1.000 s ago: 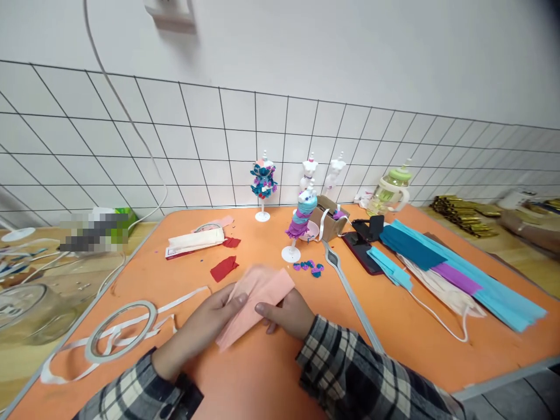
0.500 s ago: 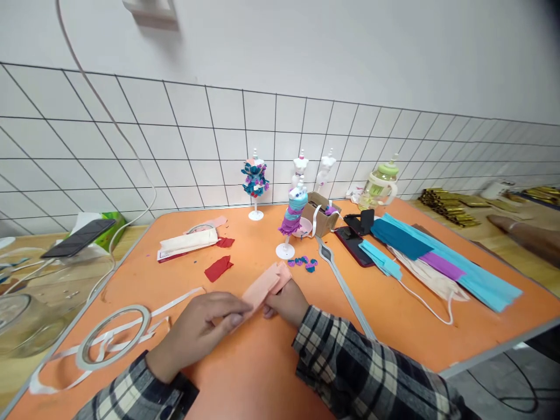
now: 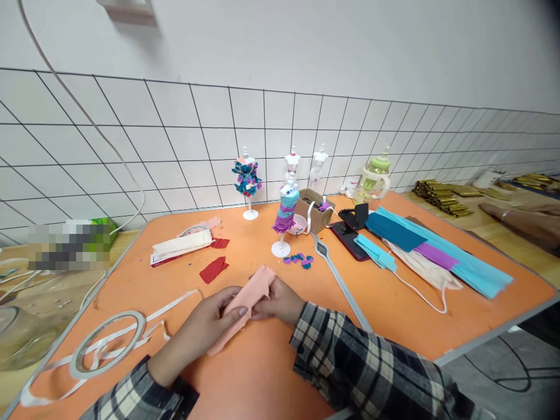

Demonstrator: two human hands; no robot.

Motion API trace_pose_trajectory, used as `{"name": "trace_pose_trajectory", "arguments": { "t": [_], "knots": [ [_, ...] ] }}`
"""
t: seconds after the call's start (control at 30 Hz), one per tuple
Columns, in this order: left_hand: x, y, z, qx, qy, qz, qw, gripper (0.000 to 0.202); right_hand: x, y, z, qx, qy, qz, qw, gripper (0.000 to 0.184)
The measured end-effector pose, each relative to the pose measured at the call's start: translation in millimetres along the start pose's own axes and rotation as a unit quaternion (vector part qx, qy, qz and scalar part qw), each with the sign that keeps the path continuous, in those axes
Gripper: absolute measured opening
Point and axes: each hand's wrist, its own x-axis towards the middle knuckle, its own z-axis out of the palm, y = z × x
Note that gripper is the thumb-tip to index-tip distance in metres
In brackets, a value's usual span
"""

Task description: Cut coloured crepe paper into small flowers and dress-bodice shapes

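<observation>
A folded strip of pink crepe paper [image 3: 245, 300] lies on the orange table [image 3: 271, 373] just in front of me. My left hand [image 3: 205, 326] pinches its near half, thumb on top. My right hand [image 3: 280, 300] grips the far end from the right, fingers curled round the paper. Beyond the hands stands a small white mannequin [image 3: 284, 219] wrapped in blue and purple paper, with loose purple and blue petals [image 3: 298, 259] at its foot.
A tape ring with loose white ribbon [image 3: 107, 344] lies at the left. Red paper scraps [image 3: 213, 269], a cream bundle [image 3: 181, 245], a metal ruler [image 3: 339, 280], a phone [image 3: 347, 236], blue and purple paper sheets [image 3: 437, 251], a cardboard box [image 3: 314, 209], a green-lidded bottle [image 3: 373, 184] and more mannequins [image 3: 247, 181] fill the far half.
The pink paper has been folded narrower between my hands, from a wide sheet to a slim strip. The view has shifted a little to the right.
</observation>
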Motion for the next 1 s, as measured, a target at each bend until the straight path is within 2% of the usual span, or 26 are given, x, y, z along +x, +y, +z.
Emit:
{"name": "trace_pose_trajectory", "arguments": {
  "t": [0.1, 0.17, 0.3, 0.4, 0.53, 0.63, 0.7, 0.73, 0.8, 0.83, 0.87, 0.93, 1.0],
  "knots": [
    [1.3, -3.9, -7.1, 0.069, 0.034, -0.001, 0.997, 0.029, -4.2, -9.8, -4.8, 0.052, -0.039, 0.039, 0.997, 0.06],
    [1.7, -4.7, -10.4, 0.101, 0.039, -0.005, 0.994, 0.027, -3.8, -9.9, -7.0, 0.014, -0.023, 0.031, 0.999, 0.061],
    [-1.7, 3.5, -11.1, 0.11, 0.024, -0.015, 0.994, 0.024, 3.4, 2.5, -8.9, -0.091, 0.044, -0.021, 0.995, 0.042],
    [-7.1, 13.9, -9.8, 0.12, 0.016, -0.012, 0.993, 0.023, 6.6, 12.3, -7.0, -0.141, 0.066, -0.037, 0.987, 0.025],
    [-11.1, 13.1, -7.6, 0.086, -0.019, -0.002, 0.996, 0.028, 2.4, 16.6, 0.2, -0.192, 0.042, -0.064, 0.978, 0.015],
    [-8.8, 1.7, -8.6, 0.004, -0.067, -0.034, 0.997, 0.038, -2.8, 10.4, 0.4, -0.223, 0.026, -0.065, 0.972, 0.019],
    [-6.1, -3.6, -11.9, -0.031, -0.061, -0.056, 0.996, 0.042, -5.1, 3.0, -5.4, -0.317, 0.039, -0.096, 0.943, 0.032],
    [-5.0, -4.5, -14.0, -0.041, -0.043, -0.065, 0.996, 0.042, -5.7, -0.6, -9.5, -0.39, 0.055, -0.117, 0.912, 0.036],
    [-3.4, -3.3, -17.8, -0.055, -0.005, -0.082, 0.995, 0.043, -6.0, -6.1, -17.7, -0.527, 0.086, -0.136, 0.835, 0.03],
    [-3.1, -1.9, -19.0, -0.064, 0.005, -0.092, 0.994, 0.044, -6.0, -7.5, -20.8, -0.571, 0.095, -0.13, 0.805, 0.025],
    [-2.9, -0.5, -19.4, -0.072, 0.01, -0.101, 0.992, 0.045, -6.0, -8.2, -22.7, -0.595, 0.097, -0.122, 0.788, 0.022],
    [-2.8, 0.9, -17.8, -0.082, 0.009, -0.112, 0.99, 0.046, -6.6, -7.7, -22.5, -0.586, 0.096, -0.134, 0.793, 0.022],
    [-2.8, -0.3, -13.5, -0.067, 0.001, -0.098, 0.993, 0.046, -8.1, -6.1, -18.4, -0.524, 0.109, -0.179, 0.826, 0.026]
  ]
}}
